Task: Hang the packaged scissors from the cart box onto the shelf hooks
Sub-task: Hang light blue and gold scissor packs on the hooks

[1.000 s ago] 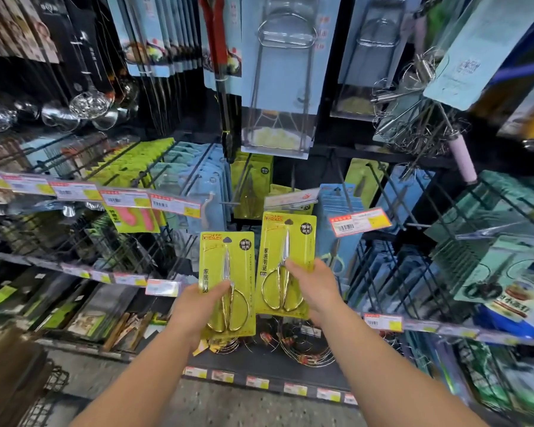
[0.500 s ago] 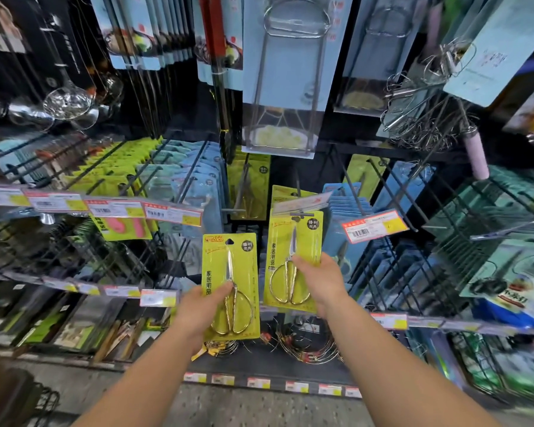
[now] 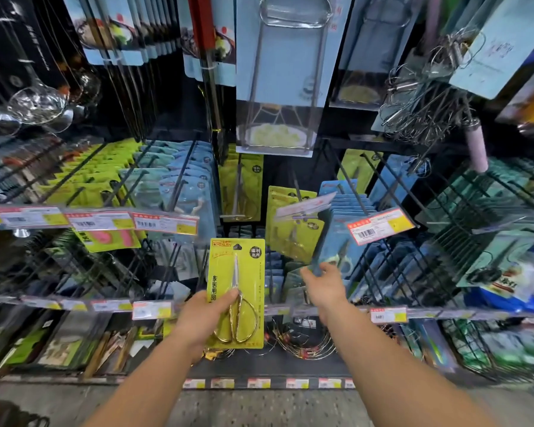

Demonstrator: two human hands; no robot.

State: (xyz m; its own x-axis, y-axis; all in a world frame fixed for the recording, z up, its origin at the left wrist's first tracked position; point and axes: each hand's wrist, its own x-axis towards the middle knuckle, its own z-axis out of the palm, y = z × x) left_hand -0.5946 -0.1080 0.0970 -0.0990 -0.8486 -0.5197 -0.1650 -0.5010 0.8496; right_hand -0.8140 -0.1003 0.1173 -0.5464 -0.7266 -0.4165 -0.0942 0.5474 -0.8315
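Head view: left hand [image 3: 205,315] grips a yellow scissors pack [image 3: 236,291] (upright); right hand [image 3: 324,286] pinches a blue scissors pack [image 3: 330,245] on its hook.

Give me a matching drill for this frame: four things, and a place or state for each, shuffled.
Things:
1. left hand
2. right hand
3. pink-handled whisk
4. ladle

Places or states:
A. hangs at the upper right of the shelf
B. touches the lower corner of a blue pack
C. hangs at the upper left of the shelf
D. grips a yellow scissors pack

Pairs: 1-D, 2-B, 3-A, 4-C
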